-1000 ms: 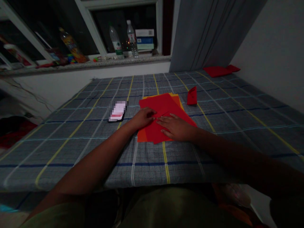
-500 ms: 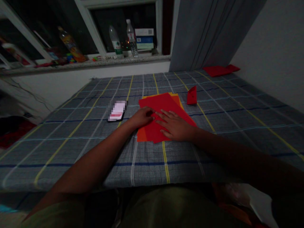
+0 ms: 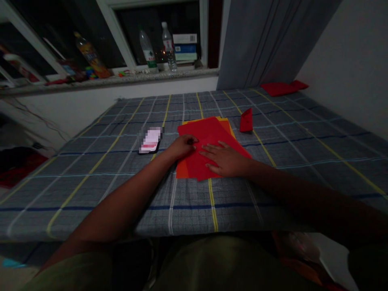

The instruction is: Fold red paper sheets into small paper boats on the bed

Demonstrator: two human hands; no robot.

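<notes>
A red sheet of paper (image 3: 200,131) lies slantwise on top of orange paper (image 3: 182,169) and yellow paper (image 3: 224,120) on the checked cloth. On its left side rests my left hand (image 3: 182,146), fingers bent, with a gap between thumb and forefinger and nothing visible in it. My right hand (image 3: 228,159) lies flat on the right part of the red sheet, fingers spread, pointing left. A folded red paper piece (image 3: 246,121) stands on the cloth beyond the stack, to the right. The palms hide part of the sheet.
Left of the stack lies a phone (image 3: 150,140) with a blurred screen. More red paper (image 3: 279,89) is at the far right by the curtain (image 3: 257,44). Bottles (image 3: 169,48) and stacked boxes (image 3: 184,48) stand on the windowsill (image 3: 121,83). The checked cloth (image 3: 100,161) drapes over the near edge.
My right hand has shifted slightly, its fingers a little farther from the left hand. The left hand stays in about the same place. The view has tilted slightly.
</notes>
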